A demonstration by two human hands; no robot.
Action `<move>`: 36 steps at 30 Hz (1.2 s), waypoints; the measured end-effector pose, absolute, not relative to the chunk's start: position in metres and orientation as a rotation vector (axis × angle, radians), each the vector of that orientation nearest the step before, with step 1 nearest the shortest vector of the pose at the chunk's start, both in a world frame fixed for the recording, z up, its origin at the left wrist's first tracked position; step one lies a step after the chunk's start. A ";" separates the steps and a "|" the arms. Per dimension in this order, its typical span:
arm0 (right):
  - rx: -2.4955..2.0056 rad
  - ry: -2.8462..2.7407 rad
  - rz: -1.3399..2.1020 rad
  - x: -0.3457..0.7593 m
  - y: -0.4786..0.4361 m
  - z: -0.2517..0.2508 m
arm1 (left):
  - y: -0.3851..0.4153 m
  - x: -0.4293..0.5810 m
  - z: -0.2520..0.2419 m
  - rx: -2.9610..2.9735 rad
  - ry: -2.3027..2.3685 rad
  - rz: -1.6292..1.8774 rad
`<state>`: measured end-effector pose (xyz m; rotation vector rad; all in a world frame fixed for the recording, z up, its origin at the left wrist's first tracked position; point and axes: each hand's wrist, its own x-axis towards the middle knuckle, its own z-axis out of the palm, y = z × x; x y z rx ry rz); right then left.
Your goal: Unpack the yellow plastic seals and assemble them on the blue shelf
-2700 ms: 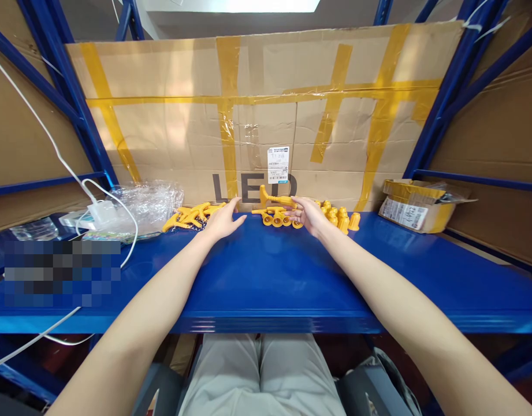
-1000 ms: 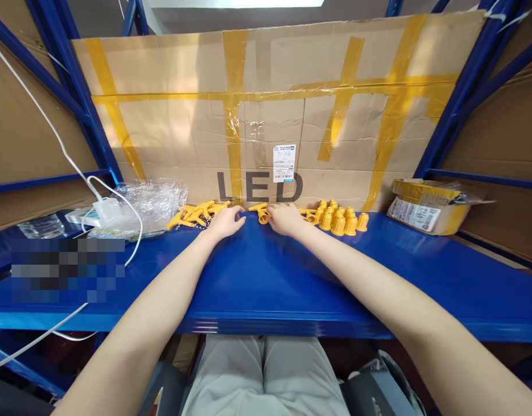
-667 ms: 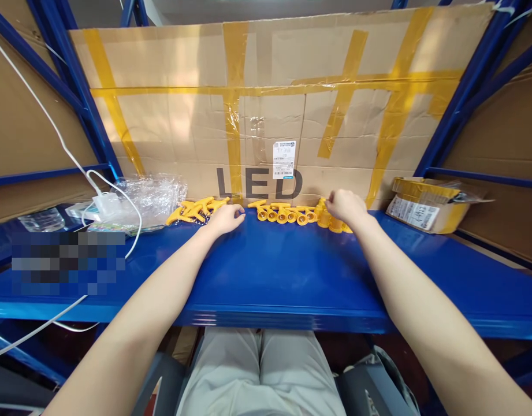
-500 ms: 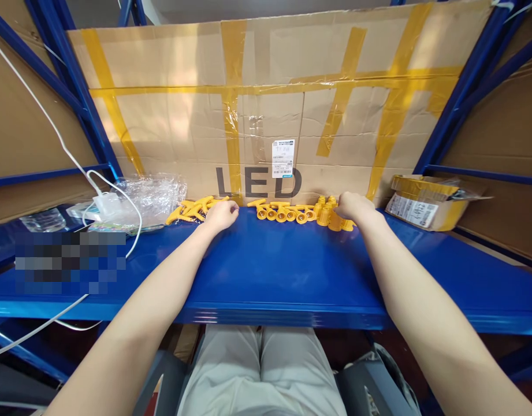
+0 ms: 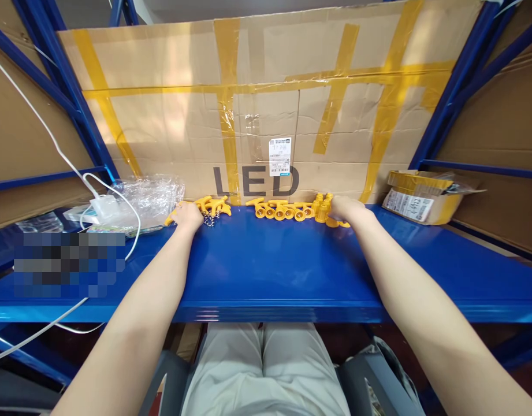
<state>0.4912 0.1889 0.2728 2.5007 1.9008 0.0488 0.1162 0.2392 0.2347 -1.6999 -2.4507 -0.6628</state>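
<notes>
So my hands were well apart, one at each end of the yellow stuff along the back of the blue table (image 5: 266,263). My left hand (image 5: 189,217) was down on the yellow handles (image 5: 216,205), which fanned out slantwise past it on both sides, with some metal bits (image 5: 210,220) just right of it. My right hand (image 5: 346,209) was over the upright yellow cups (image 5: 321,211), at their right edge. Can't tell if either hand had actually closed on anything, fingers were hidden. Between them sat a left-to-right row of yellow pieces (image 5: 279,212), round ends facing me, nearer my right hand.
</notes>
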 end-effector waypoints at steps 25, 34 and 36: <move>2.106 2.660 -0.222 0.450 0.186 0.254 | 0.246 0.107 0.225 -1.615 -2.550 -0.412; 2.087 2.645 -0.255 0.443 0.186 0.250 | 0.245 0.113 0.229 -1.592 -2.458 -0.601; 2.057 2.647 -0.251 0.443 0.185 0.250 | 0.242 0.115 0.231 -1.626 -2.412 -0.642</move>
